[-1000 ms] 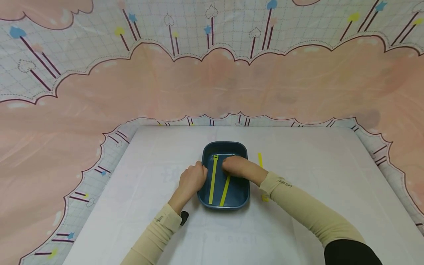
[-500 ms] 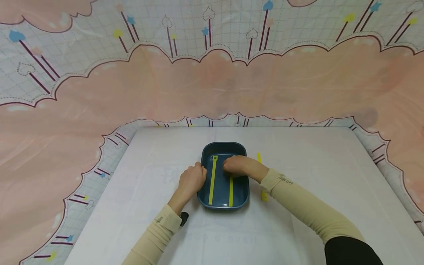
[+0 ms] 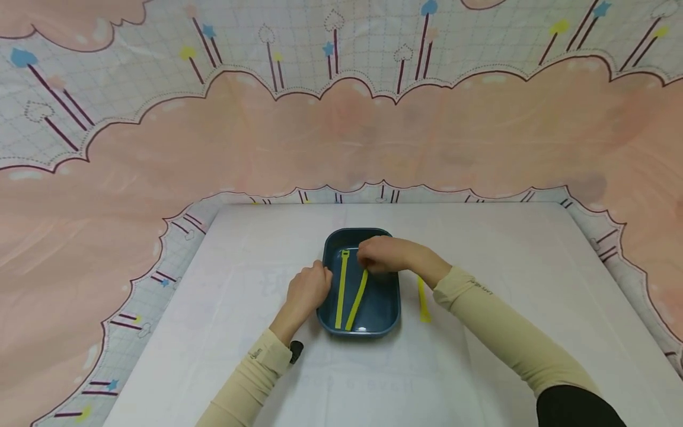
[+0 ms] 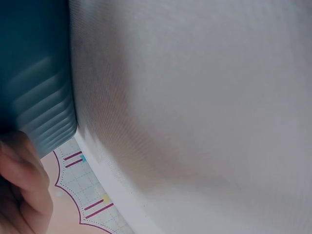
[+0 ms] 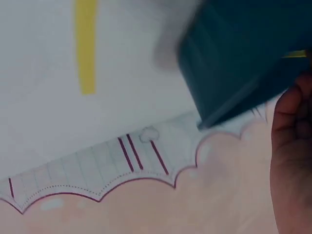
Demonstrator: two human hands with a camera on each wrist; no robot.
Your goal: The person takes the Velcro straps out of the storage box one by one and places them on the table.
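A dark blue rectangular tray (image 3: 381,302) stands on the white table. My left hand (image 3: 308,290) grips its left rim; the left wrist view shows curled fingers (image 4: 24,180) against the ribbed outer wall. Inside the tray, one yellow cable tie (image 3: 341,290) lies lengthwise near the left side, its square head at the far end. My right hand (image 3: 386,254) is over the tray's far right part and pinches the upper end of a second yellow cable tie (image 3: 356,301), which slants down to the near end. The fingers hide that tie's upper end.
A third yellow cable tie (image 3: 424,301) lies on the table right of the tray, partly covered by my right forearm; the right wrist view shows one end of this tie (image 5: 86,48). Patterned cloth (image 3: 341,142) hangs behind the table (image 3: 256,237) and along its sides.
My right hand has lifted slightly and pulled back to the right. The held tie first straightened, then its lower end swung left, close to the first tie. My left hand stays on the rim.
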